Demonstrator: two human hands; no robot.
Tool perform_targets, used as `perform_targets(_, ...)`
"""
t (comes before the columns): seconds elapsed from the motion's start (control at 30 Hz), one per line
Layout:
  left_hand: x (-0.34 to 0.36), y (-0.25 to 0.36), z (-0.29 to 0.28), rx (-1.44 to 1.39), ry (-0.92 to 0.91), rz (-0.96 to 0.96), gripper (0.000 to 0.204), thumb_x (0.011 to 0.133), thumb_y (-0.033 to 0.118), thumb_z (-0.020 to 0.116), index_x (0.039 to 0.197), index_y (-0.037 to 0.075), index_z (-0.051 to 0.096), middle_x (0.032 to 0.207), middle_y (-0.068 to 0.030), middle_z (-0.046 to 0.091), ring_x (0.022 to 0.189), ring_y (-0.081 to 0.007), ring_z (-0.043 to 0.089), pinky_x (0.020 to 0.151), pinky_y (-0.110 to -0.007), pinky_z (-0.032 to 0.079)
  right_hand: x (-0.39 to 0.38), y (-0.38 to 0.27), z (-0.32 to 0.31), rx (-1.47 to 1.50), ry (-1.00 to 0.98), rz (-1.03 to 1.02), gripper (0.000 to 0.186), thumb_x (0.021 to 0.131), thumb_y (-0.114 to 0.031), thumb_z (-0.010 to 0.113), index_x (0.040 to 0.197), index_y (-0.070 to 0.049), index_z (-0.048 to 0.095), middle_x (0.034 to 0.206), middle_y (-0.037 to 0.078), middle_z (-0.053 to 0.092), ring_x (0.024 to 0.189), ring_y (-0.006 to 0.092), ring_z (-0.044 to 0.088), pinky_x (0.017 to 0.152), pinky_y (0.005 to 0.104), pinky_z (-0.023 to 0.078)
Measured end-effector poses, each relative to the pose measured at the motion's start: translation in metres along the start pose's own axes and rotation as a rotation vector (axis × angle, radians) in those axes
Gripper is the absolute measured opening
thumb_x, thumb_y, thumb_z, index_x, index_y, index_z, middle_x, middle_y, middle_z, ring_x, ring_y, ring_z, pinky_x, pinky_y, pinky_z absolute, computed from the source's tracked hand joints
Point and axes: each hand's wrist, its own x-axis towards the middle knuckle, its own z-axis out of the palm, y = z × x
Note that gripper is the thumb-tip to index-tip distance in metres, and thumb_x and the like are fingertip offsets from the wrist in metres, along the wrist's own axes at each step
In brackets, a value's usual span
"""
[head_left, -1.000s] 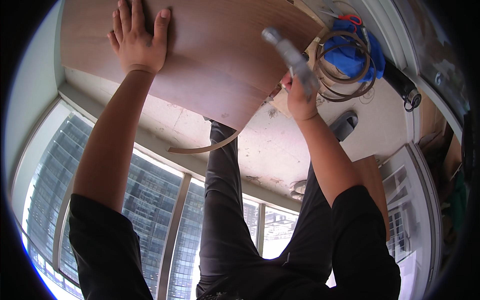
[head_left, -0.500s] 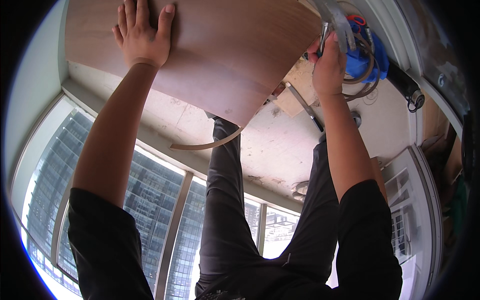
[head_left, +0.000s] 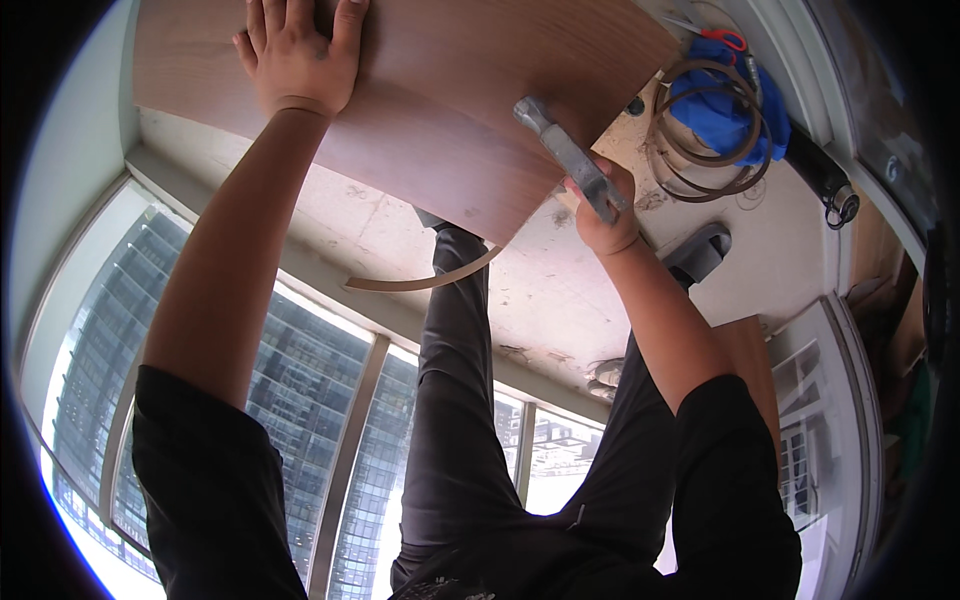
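Note:
A large brown wood-grain board (head_left: 450, 90) lies at the top of the view. My left hand (head_left: 305, 72) rests flat on it with the fingers spread, some fingertips cut off by the upper edge. Near the board's right edge, my right hand (head_left: 612, 218) is closed around a hammer (head_left: 568, 155). Its grey metal head hangs above the board's near right corner, and most of the handle is hidden by the head and hand. From that corner a thin curved edging strip (head_left: 425, 284) hangs out past my leg.
Right of the board lie a brown coil of edging strip (head_left: 757, 125), a blue cloth or bag (head_left: 700, 112), red-handled scissors (head_left: 728, 38) and a black cylinder (head_left: 818, 175). My slippered foot (head_left: 706, 252) stands on the dusty floor. Windows (head_left: 310, 370) run along the lower left.
My right hand has moved left and nearer to me, bringing the hammer from beside the coil to over the board's corner. The left hand has shifted slightly right with the board.

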Motion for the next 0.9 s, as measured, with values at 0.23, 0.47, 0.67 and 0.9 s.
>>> perform_targets(0.23,0.0,0.001,0.001,0.003,0.014,0.006,0.068,0.096,0.049,0.044,0.153,0.014,0.03,0.159,-0.0149,0.024,0.148,-0.0336,0.017,0.119,-0.052,0.011,-0.025,0.031,0.021,-0.174,-0.002,-0.063,0.058,0.1,-0.053,0.042,0.072,-0.004,0.057,0.066,0.011,0.057,0.065,0.0293,0.059,0.061,0.0397,0.045)
perform_targets(0.47,0.0,0.001,0.0,-0.014,0.005,-0.001,0.068,0.096,0.049,0.044,0.153,0.014,0.031,0.159,-0.0156,0.025,0.148,-0.0332,0.018,0.119,-0.051,0.012,-0.047,0.024,0.042,-0.355,-0.133,-0.207,0.044,0.1,-0.04,0.048,0.068,-0.01,0.057,0.065,0.008,0.056,0.062,0.0314,0.057,0.058,0.0409,0.046)
perform_targets(0.67,0.001,-0.001,0.001,0.004,0.007,0.029,0.068,0.096,0.049,0.044,0.153,0.013,0.031,0.159,-0.0164,0.025,0.148,-0.0337,0.018,0.119,-0.05,0.011,-0.066,0.011,0.041,-0.451,-0.369,-0.179,0.025,0.089,-0.028,0.065,0.074,-0.009,0.058,0.067,0.007,0.054,0.064,0.0293,0.057,0.058,0.0396,0.045)
perform_targets(0.9,0.001,-0.003,0.001,-0.025,0.024,0.045,0.067,0.097,0.048,0.043,0.152,0.012,0.032,0.158,-0.0178,0.026,0.148,-0.0351,0.018,0.119,-0.049,0.01,-0.059,-0.007,0.012,-0.484,-0.373,-0.294,0.019,0.076,-0.004,0.07,0.091,-0.008,0.059,0.077,0.007,0.054,0.076,0.0265,0.056,0.077,0.0395,0.042)
